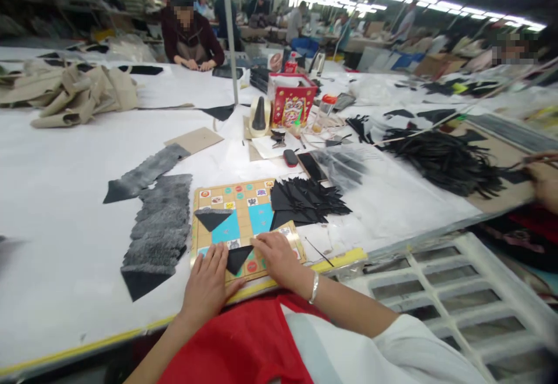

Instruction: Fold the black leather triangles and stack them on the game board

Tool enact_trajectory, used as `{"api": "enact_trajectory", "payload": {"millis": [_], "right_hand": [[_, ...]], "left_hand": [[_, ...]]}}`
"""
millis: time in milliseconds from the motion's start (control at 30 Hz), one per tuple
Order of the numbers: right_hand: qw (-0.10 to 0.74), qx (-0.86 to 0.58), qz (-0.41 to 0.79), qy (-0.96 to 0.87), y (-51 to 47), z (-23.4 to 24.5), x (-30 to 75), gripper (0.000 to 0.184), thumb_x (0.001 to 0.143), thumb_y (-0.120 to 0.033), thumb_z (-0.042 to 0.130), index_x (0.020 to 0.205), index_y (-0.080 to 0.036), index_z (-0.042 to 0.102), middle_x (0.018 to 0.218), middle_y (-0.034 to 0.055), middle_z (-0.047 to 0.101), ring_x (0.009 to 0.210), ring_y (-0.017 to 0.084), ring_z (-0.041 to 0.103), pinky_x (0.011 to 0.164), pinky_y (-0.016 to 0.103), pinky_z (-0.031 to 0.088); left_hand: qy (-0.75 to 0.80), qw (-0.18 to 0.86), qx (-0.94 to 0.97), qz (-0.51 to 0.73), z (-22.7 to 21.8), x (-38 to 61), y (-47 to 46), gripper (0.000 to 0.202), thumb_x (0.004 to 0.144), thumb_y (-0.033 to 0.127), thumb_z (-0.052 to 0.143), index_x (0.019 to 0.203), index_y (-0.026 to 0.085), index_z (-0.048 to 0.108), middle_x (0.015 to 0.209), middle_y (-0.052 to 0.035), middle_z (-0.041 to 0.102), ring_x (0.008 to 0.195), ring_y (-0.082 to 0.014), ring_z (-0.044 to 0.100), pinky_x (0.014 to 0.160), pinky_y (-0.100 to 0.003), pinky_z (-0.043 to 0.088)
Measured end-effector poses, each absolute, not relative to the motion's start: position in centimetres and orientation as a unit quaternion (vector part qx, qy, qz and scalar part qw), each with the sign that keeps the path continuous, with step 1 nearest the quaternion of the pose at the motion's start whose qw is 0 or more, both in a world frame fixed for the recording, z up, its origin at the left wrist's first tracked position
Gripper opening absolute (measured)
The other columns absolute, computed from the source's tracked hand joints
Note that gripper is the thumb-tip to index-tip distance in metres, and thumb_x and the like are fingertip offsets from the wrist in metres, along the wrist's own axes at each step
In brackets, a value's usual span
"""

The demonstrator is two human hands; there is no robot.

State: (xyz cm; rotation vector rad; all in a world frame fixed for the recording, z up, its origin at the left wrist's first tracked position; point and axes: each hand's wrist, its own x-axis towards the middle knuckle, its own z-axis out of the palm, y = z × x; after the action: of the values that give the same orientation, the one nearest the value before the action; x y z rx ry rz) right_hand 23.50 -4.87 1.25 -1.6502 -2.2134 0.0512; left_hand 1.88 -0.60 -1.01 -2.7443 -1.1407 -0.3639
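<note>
A black triangular fabric piece [238, 259] lies on a printed game board [244, 198] at the table's front edge. My left hand [211, 279] rests flat at the piece's left end, fingers stretched and thumb apart. At its right corner, the bent fingers of my right hand [279, 259] press together on the upper edge; the thumb is hidden. Another dark triangle with a grey fuzzy edge [213, 219] lies farther up the board. Overlapping grey-edged pieces [157, 227] spread to the left. A stack of black pointed pieces [305, 201] covers the board's right side.
Beyond the board are a phone [312, 166], a red box [293, 102] and a thread cone [259, 115]. Black strips [444, 160] are heaped at right, near another person's hand [544, 180]. Beige fabric [65, 90] lies far left. A co-worker [192, 29] stands across the table.
</note>
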Motion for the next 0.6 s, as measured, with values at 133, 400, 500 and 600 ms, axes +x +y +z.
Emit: {"api": "enact_trajectory", "payload": {"millis": [133, 400, 500, 600], "right_hand": [[0.153, -0.549, -0.007, -0.822, -4.9, 0.7, 22.1, 0.032, 0.088, -0.023, 0.052, 0.119, -0.016, 0.053, 0.112, 0.0095, 0.058, 0.097, 0.021, 0.047, 0.088, 0.037, 0.037], [0.102, -0.582, -0.026, -0.807, -5.4, 2.0, 23.7, 0.030, 0.089, -0.020, 0.050, 0.118, -0.013, 0.052, 0.096, 0.0088, 0.060, 0.090, 0.022, 0.049, 0.087, 0.039, 0.037], [0.123, -0.589, -0.040, -0.798, -4.6, 2.4, 22.6, 0.036, 0.089, -0.019, 0.049, 0.125, -0.012, 0.047, 0.101, 0.0095, 0.059, 0.092, 0.023, 0.048, 0.085, 0.039, 0.038], [0.136, -0.544, -0.022, -0.827, -3.8, 2.1, 21.1, 0.038, 0.090, -0.032, 0.051, 0.123, -0.013, 0.049, 0.110, 0.0099, 0.057, 0.097, 0.022, 0.048, 0.085, 0.037, 0.038]], "left_hand": [[-0.363, 0.095, -0.918, -0.133, -2.3, 1.5, -0.4, 0.074, 0.086, 0.065, 0.033, 0.132, 0.008, 0.048, 0.138, -0.0156, 0.046, 0.126, -0.0313, 0.045, 0.099, -0.048, 0.039], [-0.362, 0.099, -0.913, -0.159, -2.4, 0.8, -0.7, 0.073, 0.085, 0.055, 0.038, 0.146, 0.019, 0.024, 0.136, -0.0135, 0.048, 0.122, -0.0319, 0.049, 0.095, -0.053, 0.043], [-0.365, 0.090, -0.912, -0.168, -2.4, 0.9, -0.9, 0.076, 0.083, 0.056, 0.039, 0.147, 0.019, 0.023, 0.136, -0.0132, 0.049, 0.121, -0.0331, 0.051, 0.095, -0.053, 0.044], [-0.376, 0.080, -0.906, -0.177, -2.5, 0.8, -0.9, 0.072, 0.083, 0.058, 0.036, 0.145, 0.022, 0.029, 0.135, -0.0098, 0.050, 0.120, -0.0328, 0.051, 0.096, -0.053, 0.043]]}}
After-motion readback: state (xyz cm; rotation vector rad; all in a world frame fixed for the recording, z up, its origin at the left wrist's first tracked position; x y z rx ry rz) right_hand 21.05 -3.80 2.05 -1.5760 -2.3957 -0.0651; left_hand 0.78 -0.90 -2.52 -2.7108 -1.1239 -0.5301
